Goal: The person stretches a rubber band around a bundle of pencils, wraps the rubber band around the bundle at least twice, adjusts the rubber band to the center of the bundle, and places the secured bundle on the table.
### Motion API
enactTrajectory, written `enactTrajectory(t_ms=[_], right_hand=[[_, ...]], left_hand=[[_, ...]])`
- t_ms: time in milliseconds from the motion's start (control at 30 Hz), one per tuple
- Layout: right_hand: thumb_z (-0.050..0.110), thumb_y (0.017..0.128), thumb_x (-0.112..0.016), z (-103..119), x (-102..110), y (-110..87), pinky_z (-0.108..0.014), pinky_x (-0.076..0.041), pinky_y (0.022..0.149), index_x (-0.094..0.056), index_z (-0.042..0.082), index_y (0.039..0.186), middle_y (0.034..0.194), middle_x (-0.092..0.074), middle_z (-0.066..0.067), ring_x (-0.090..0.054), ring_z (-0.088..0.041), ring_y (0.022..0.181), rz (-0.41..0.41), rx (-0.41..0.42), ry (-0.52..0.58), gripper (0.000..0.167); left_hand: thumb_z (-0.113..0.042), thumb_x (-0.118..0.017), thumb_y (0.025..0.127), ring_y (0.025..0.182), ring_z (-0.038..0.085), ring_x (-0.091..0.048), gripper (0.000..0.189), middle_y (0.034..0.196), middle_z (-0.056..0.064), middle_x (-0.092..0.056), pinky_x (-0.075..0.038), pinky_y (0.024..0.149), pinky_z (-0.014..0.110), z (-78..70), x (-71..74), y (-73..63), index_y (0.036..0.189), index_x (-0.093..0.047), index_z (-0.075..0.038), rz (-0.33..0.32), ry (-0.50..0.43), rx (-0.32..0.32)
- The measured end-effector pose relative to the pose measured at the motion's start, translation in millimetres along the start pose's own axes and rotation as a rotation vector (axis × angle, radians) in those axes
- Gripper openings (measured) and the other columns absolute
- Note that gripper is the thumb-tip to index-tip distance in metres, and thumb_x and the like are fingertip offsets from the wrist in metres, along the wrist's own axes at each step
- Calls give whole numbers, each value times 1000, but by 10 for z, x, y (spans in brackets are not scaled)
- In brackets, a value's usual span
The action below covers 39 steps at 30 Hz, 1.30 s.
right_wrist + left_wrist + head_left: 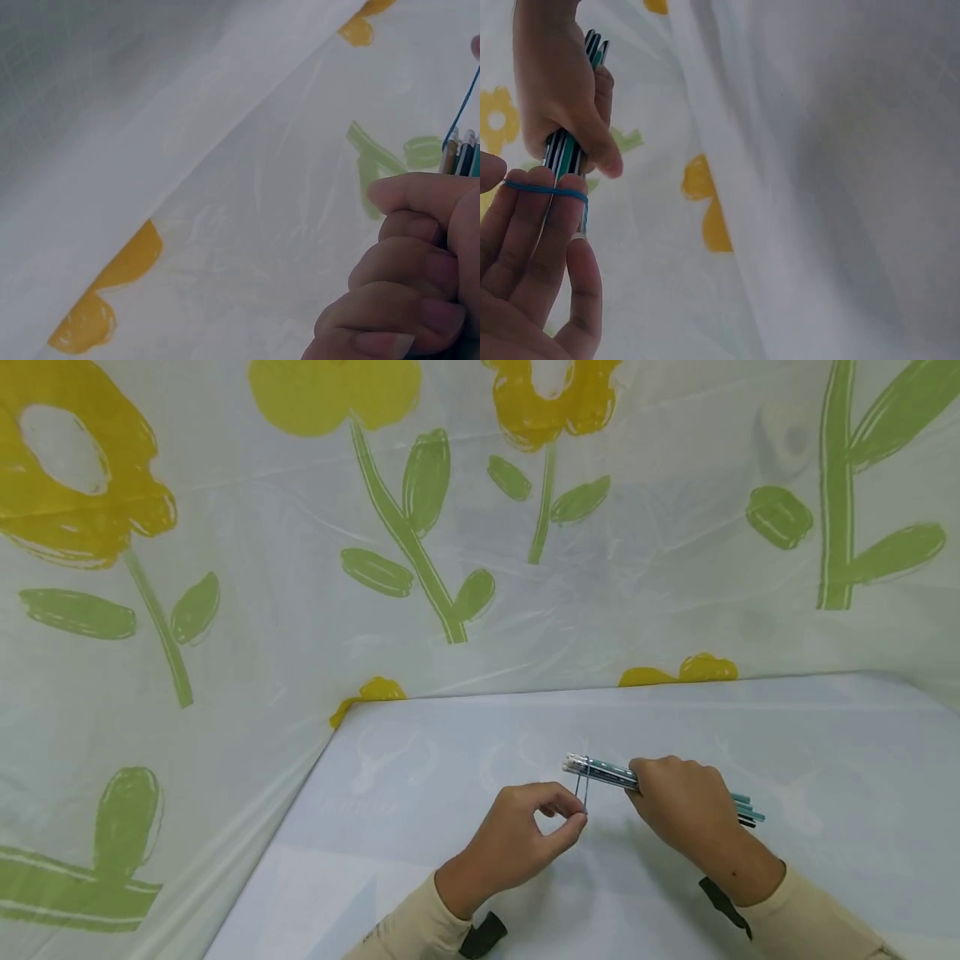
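Note:
My right hand (pixel 686 814) grips a bundle of slim pencils (pixel 613 773), teal, black and white, with whitish ends toward the left. Their other ends stick out past the heel of that hand. A thin blue rubber band (pixel 546 188) loops round the bundle near its whitish ends. Between thumb and forefinger, my left hand (pixel 521 835) pinches the band and holds it stretched toward me. The right wrist view shows the taut band (pixel 462 111) beside the pencil ends (pixel 466 142), with curled right-hand fingers (pixel 405 259) below; most of the bundle is out of that view.
Both hands are above a table (pixel 360 852) under a whitish cover. Behind it hangs a pale sheet (pixel 300 527) printed with yellow flowers and green leaves. Dark straps (pixel 483 935) show at the wrists near the beige sleeves (pixel 420 922).

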State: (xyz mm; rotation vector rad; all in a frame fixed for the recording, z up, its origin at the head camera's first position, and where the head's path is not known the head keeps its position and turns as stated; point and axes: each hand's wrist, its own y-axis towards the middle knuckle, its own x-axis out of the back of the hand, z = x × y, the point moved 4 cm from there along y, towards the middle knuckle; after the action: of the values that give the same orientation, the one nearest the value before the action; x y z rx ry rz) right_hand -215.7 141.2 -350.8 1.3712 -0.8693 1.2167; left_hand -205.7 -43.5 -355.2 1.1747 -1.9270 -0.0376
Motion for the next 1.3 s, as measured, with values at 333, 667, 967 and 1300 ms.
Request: enactTrajectory(t_ms=[333, 667, 967, 1300], right_hand=[[16, 84, -79, 32, 18, -1, -25, -35, 45, -67, 11, 78, 57, -51, 3, -42, -13, 50, -26, -2, 43, 14], [18, 83, -79, 60, 37, -40, -26, -25, 45, -53, 20, 61, 49, -37, 7, -34, -11, 46, -121, 47, 93, 34], [18, 81, -80, 111, 34, -47, -24, -30, 44, -69, 19, 71, 54, -48, 8, -37, -9, 47, -103, 90, 107, 16], [20, 81, -81, 143, 14, -69, -24, -34, 46, -74, 17, 80, 59, -57, 8, -42, -10, 51, -18, 96, 88, 8]], left_hand=[[-20, -66, 96, 79, 2, -68, 11, 88, -3, -75, -55, 74, 20, 193, -5, 11, 95, -73, -11, 30, -188, 249], [-21, -63, 98, 88, 27, -73, 18, 88, 1, -76, -53, 77, 21, 304, 1, 19, 102, -70, -5, 63, -334, 337], [-14, -57, 102, 81, 10, -71, 14, 100, 21, -72, -57, 87, 32, 347, 32, 40, 106, -64, -3, 108, -459, 357], [-14, -57, 102, 63, 16, -71, 13, 81, 9, -67, -61, 60, 34, 381, 114, 23, 111, -63, -7, 180, -565, 437]])
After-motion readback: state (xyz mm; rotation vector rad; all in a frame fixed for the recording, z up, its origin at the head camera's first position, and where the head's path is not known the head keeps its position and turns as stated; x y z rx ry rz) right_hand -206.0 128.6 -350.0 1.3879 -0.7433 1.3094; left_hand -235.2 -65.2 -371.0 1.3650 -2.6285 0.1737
